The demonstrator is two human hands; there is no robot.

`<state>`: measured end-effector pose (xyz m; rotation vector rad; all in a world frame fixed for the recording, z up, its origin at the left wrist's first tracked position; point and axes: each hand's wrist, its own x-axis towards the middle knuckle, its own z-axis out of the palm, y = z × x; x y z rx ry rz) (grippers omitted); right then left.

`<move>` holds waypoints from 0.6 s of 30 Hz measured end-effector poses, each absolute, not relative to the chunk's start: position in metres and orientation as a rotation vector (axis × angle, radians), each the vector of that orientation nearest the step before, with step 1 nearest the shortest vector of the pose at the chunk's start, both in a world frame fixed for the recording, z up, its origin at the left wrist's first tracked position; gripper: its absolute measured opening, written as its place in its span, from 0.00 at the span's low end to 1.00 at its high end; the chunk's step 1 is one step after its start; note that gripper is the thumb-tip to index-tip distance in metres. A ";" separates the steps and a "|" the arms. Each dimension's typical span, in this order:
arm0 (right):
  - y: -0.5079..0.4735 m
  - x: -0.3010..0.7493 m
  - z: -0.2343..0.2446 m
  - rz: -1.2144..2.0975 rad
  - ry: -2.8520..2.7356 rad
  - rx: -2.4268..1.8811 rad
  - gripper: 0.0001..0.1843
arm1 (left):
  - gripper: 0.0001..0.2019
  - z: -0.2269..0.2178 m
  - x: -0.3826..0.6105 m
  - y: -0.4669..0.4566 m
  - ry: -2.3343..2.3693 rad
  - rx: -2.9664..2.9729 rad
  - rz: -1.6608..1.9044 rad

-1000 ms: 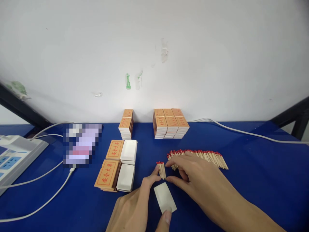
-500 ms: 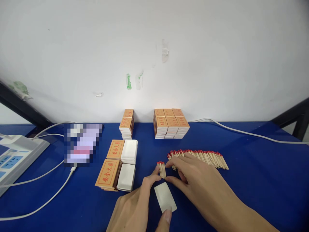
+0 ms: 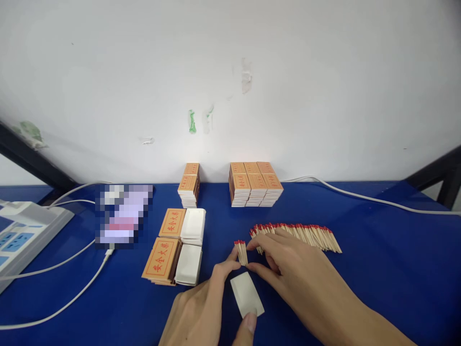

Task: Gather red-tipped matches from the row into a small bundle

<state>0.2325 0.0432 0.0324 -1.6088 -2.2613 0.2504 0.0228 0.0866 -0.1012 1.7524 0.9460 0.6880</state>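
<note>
A small bundle of red-tipped matches (image 3: 242, 254) stands in front of me, heads pointing away. My left hand (image 3: 205, 302) presses its fingers against the bundle's left side, while its thumb rests on the near end of a white matchbox tray (image 3: 245, 290). From the right, the thumb and forefinger of my right hand (image 3: 288, 264) close on the same bundle. Behind that hand lies a long row of loose matches (image 3: 306, 235), partly covered by its fingers. I cannot tell whether the tray lies hollow side up.
Left of my hands are orange matchbox sleeves (image 3: 162, 259) beside stacked white trays (image 3: 189, 263). Stacked matchboxes (image 3: 188, 184) and a larger block of matchboxes (image 3: 256, 185) stand near the wall. A blurred phone (image 3: 126, 214), white cables (image 3: 72, 315) and a power strip (image 3: 32, 240) lie left.
</note>
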 end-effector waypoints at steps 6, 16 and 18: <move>0.043 0.234 0.035 0.207 -2.266 -1.565 0.15 | 0.18 -0.097 0.022 0.078 0.985 1.834 0.748; 0.042 0.237 0.039 -0.147 -2.138 -1.647 0.08 | 0.18 -0.085 0.016 0.061 1.037 1.951 0.825; 0.040 0.235 0.037 -0.224 -2.117 -1.675 0.08 | 0.18 -0.080 0.015 0.057 1.047 1.966 0.831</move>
